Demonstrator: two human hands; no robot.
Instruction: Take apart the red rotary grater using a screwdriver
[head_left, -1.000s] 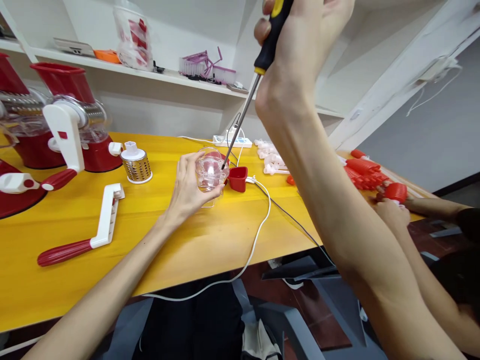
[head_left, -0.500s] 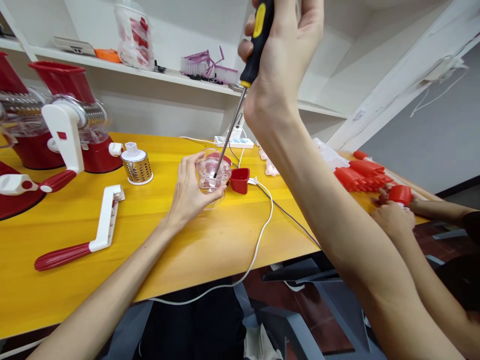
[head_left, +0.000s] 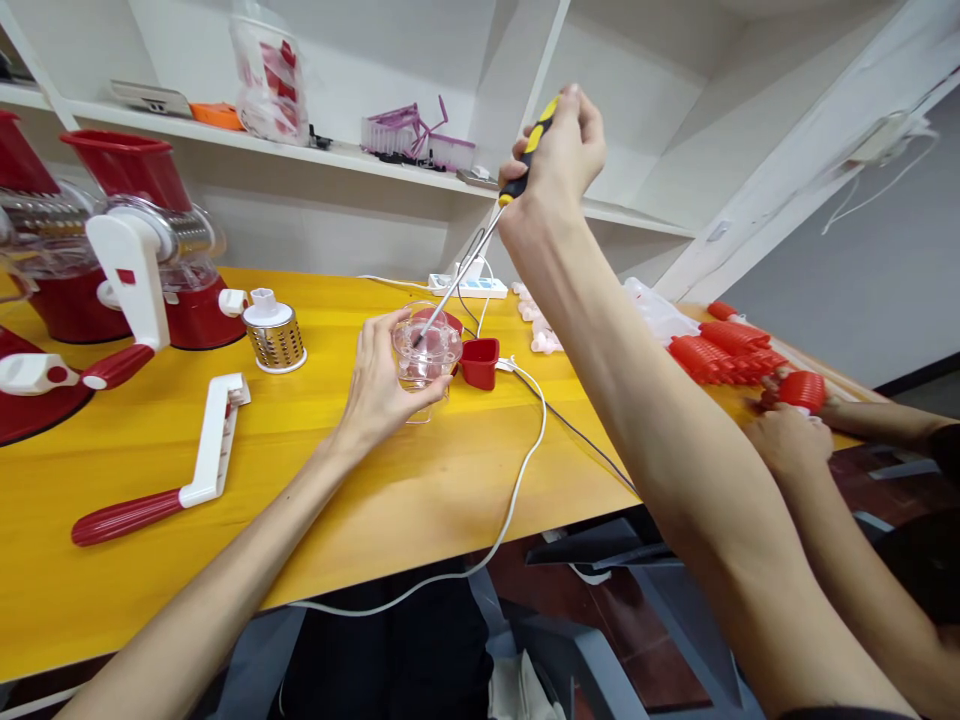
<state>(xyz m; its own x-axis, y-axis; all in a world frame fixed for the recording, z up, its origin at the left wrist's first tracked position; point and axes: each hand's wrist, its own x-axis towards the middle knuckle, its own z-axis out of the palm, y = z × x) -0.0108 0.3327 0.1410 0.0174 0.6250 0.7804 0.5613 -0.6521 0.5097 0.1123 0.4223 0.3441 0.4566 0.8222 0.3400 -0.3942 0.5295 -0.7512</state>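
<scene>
My left hand is closed around the side of a clear plastic housing that stands on the yellow table. Raised at the upper right, my right hand grips the black and yellow handle of a long screwdriver. Its shaft slants down to the left, and the dark tip is inside the clear housing; whether it touches a screw cannot be made out. Right beside the housing sits a small red plastic cup-like part. Another red part behind the housing is partly hidden.
On the left stand red and white rotary graters, a metal grater drum and a crank handle. A white cable crosses the table from a power strip. At right, another person's hands hold a red ribbed part.
My right hand has moved up and away, tilting the screwdriver further over to the right. Its tip has shifted slightly left inside the clear housing. My left hand stays in place.
</scene>
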